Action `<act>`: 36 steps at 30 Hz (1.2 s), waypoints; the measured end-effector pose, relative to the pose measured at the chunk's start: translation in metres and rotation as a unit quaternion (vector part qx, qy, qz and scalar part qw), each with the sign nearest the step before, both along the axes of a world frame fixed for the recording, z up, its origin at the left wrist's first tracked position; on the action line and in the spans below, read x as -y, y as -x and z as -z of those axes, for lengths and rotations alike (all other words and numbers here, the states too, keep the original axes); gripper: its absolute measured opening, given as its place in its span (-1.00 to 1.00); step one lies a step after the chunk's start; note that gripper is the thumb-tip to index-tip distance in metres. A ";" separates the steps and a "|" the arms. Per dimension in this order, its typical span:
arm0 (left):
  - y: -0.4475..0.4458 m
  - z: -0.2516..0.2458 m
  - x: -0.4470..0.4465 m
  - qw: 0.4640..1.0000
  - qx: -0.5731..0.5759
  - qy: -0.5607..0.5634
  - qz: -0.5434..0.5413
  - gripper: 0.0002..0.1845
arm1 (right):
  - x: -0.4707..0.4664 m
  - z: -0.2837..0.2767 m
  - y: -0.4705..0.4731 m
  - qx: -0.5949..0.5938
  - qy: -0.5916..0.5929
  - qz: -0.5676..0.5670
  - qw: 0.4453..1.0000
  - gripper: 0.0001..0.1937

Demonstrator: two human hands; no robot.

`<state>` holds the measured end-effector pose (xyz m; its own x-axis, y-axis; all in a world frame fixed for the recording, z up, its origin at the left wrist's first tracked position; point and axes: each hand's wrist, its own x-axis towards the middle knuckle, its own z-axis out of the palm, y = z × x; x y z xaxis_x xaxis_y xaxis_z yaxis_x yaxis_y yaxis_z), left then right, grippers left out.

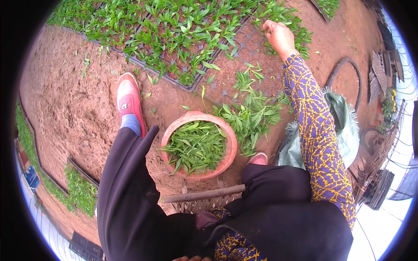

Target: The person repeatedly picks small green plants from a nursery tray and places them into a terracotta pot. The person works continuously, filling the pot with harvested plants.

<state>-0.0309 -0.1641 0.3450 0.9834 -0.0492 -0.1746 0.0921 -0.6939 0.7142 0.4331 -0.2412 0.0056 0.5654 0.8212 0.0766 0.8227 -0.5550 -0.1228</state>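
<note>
My right hand (279,36) reaches out over the far right corner of a seedling tray (225,86), its fingers curled. Whether anything is pinched between them is hidden. Leafy green seedlings (294,27) grow just beyond and to the right of it. Only a few fingertips of my left hand (192,258) show at the bottom edge, by my lap. Between my feet stands a reddish plastic pot (198,177) holding a heap of cut leafy shoots (196,146). More loose shoots (253,114) lie in a pile against its right side, partly over the tray's near end.
Trays of dense seedlings (183,29) spread across the far ground. A wooden-railed stool (204,194) is under me. At right lie a pale green woven sack (343,130) and a black hose (357,78). Another seedling tray (80,189) lies at left.
</note>
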 end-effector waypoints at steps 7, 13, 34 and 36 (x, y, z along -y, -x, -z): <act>-0.005 0.001 -0.001 1.000 -0.014 -0.007 -0.008 -0.71 | -0.024 0.017 -0.005 0.023 0.075 0.012 0.997 -0.81; -0.005 -0.002 -0.002 1.000 -0.015 -0.011 -0.005 -0.75 | -0.009 -0.021 0.028 -0.046 0.008 -0.050 0.998 -0.88; 0.005 -0.005 0.006 1.000 0.013 -0.024 0.003 -0.80 | 0.041 -0.024 0.067 -0.501 -0.127 0.142 0.844 -0.75; 0.005 -0.005 0.006 1.000 0.012 -0.025 0.000 -0.80 | 0.028 -0.024 0.050 -0.361 -0.116 0.124 0.917 -0.68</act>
<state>-0.0355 -0.1699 0.3499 0.9873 -0.0407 -0.1535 0.0757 -0.7290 0.6803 0.3827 -0.2694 0.0295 0.7041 0.6702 -0.2348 0.3336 -0.6041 -0.7238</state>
